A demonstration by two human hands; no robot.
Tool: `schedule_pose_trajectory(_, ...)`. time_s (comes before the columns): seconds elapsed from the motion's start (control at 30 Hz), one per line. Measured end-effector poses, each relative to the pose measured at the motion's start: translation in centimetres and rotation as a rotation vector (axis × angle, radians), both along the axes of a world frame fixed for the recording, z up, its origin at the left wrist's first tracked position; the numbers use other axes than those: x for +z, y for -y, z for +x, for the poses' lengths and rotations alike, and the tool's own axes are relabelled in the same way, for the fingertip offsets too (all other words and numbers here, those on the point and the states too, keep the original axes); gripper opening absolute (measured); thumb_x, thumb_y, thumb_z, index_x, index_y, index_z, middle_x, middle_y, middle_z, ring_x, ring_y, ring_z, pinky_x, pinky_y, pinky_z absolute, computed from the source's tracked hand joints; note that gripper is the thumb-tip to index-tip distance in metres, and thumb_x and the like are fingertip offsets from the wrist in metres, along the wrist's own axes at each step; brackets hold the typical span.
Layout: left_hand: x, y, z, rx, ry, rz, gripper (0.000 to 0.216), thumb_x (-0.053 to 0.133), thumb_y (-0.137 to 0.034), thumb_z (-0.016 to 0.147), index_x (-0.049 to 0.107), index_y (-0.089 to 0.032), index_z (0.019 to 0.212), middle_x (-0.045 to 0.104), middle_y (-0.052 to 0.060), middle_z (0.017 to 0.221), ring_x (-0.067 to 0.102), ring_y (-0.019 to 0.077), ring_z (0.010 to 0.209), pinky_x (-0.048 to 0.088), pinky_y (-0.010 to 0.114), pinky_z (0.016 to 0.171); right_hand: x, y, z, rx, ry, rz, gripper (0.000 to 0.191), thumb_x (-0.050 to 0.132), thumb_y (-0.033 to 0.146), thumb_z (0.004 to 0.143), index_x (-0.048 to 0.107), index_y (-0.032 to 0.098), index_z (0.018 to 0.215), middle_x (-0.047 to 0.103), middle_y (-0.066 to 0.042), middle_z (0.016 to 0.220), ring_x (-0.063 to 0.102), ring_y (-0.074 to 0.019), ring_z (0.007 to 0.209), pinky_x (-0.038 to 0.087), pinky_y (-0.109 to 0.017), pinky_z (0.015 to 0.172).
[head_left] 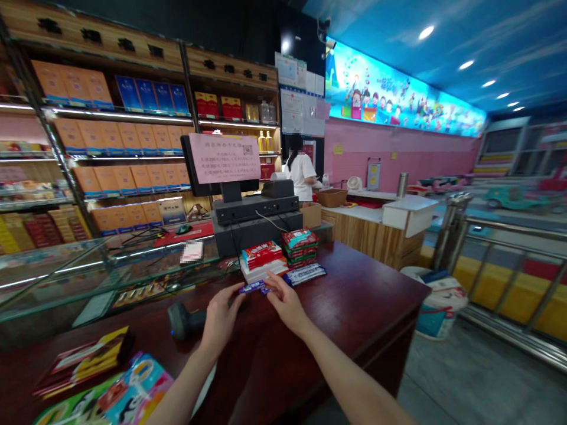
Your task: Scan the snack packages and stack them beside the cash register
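Near L of the table (367, 289), bright snack pkts (142, 376) and brown-and-yellow pkts (91, 359) lie flat, well apart from the hands; prob. best left there so the forearms have room.

A bit farther, a handheld scanner (178, 321) lies just L of the L hand (222, 313); mind the wrist doesn't knock it. The L hand's fingers pinch the L end of a small purple bar (251, 287), mid-table, just near of the white box (261, 270). The R hand (283, 300) has its fingers narrow at the R end, where more purple wrapper shows; can't tell if they grip or only touch, or if that's a 2nd pc. I'd use a light pinch at the ends, b/c a soft bar could bend, & hold it level w/ the print clear of the fingers.

Just R of the R hand lie silver-blue pkts (306, 274); a sleeve of the wrist swinging R might push them. Beyond, red-and-white pkts (262, 254) sit on the box, beside a stack of red-and-green pkts (300, 245); don't nudge either.

Far: monitor w/ pink notice (224, 158), then a person in white (302, 175).
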State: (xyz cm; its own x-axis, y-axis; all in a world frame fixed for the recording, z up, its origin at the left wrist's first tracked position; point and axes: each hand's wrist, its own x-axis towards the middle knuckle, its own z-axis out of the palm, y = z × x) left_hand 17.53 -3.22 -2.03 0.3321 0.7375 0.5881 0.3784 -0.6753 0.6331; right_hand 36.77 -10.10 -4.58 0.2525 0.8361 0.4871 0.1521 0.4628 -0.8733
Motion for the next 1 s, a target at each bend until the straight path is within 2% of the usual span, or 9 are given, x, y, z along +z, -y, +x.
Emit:
schedule_pose_trajectory(0.23,-0.6,0.1,2.3,0.014,0.015,-0.098,0.022,0.06,-0.043,0.084,0.064,-0.024,0.093,0.075,0.002,0.089,0.073,0.0216,0.085,0.055,0.034,0.082,-0.6,-0.5,2.0,-0.042,0.002,-0.056,0.057,0.056,0.019,0.083,0.056,0.025,0.139,0.068,-0.009,0.132,0.063,-0.0219,0.125,0.045,-0.043,0.11)
schedule_pose_trajectory(0.57,-1.3,-0.9,5.6,0.018,-0.025,-0.168,0.016,0.062,-0.04,0.084,0.058,-0.025,0.089,0.075,0.001,0.09,0.073,0.0221,0.09,0.053,0.031,0.081,-0.9,-1.2,5.3,-0.127,0.16,-0.132,0.062,0.046,0.009,0.082,0.054,0.024,0.142,0.068,-0.008,0.133,0.061,-0.0184,0.128,0.038,-0.043,0.116)
schedule_pose_trajectory(0.7,-1.5,-1.0,6.5,0.043,-0.138,-0.174,0.009,0.058,-0.033,0.089,0.058,-0.025,0.094,0.076,0.001,0.095,0.073,0.0209,0.091,0.05,0.029,0.081,-1.0,-1.6,6.2,-0.146,0.265,-0.18,0.063,0.045,0.008,0.083,0.052,0.023,0.144,0.067,-0.008,0.135,0.057,-0.0189,0.132,0.035,-0.044,0.118)
schedule_pose_trajectory(0.8,-1.1,-0.9,7.1,0.11,-0.284,-0.162,0.011,0.054,-0.028,0.093,0.059,-0.025,0.102,0.076,0.002,0.101,0.073,0.0202,0.092,0.048,0.029,0.081,-1.0,-2.2,6.3,-0.184,0.382,-0.201,0.065,0.044,0.006,0.083,0.05,0.021,0.146,0.064,-0.01,0.137,0.058,-0.0192,0.13,0.038,-0.041,0.116)
schedule_pose_trajectory(1.0,0.2,-1.3,7.7,0.226,-0.631,0.0,0.021,0.049,-0.027,0.097,0.059,-0.021,0.114,0.076,0.008,0.103,0.07,0.0232,0.1,0.041,0.034,0.087,0.0,-2.9,6.0,-0.334,0.769,-0.281,0.064,0.046,0.007,0.086,0.047,0.022,0.149,0.065,-0.01,0.134,0.057,-0.0222,0.126,0.039,-0.039,0.11)
